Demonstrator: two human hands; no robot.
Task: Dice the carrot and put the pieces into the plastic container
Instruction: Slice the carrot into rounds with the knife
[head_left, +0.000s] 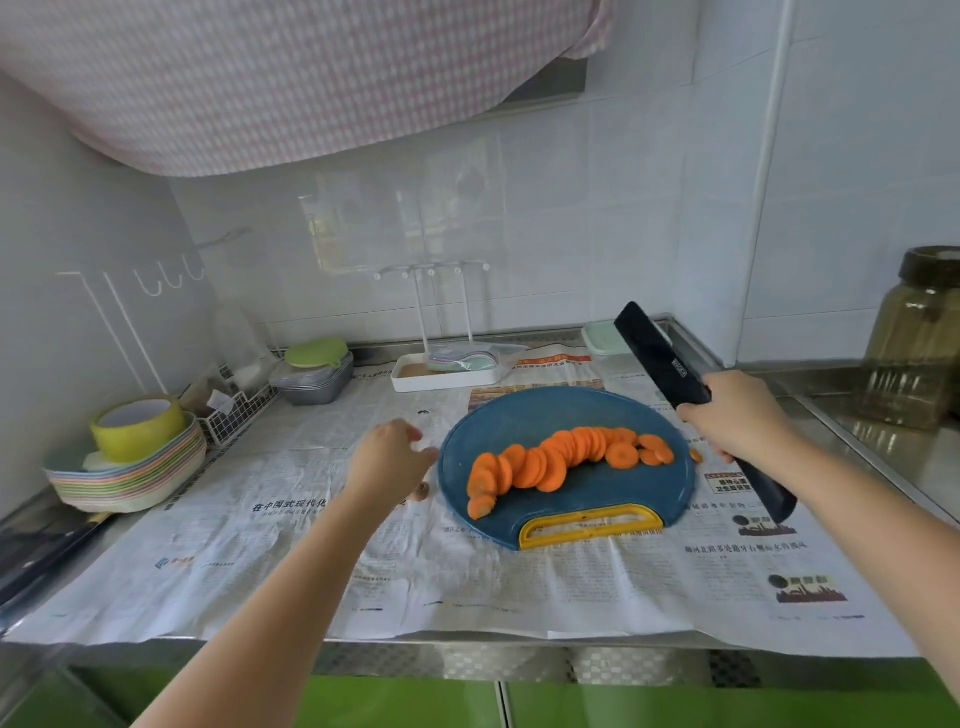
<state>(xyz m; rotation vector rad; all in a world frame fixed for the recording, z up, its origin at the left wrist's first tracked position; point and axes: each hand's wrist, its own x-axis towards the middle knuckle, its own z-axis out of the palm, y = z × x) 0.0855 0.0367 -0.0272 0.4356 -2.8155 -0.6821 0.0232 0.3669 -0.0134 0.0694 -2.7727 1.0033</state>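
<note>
Tabletop (311, 545) front being left open, back being crowded
Free room is being left before the cutting board (571, 415) and between it and the stacked plates (130, 478), apart from the left hand (387, 460). The path to the plastic container (602, 338) at back right is being crossed by the raised knife (660, 358); the back edge is being blocked by a white tray (447, 376) and grey tubs (317, 382).

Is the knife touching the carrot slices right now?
Apart. The head view shows the knife held up by the right hand, with a plain gap to the carrot slices.
</note>
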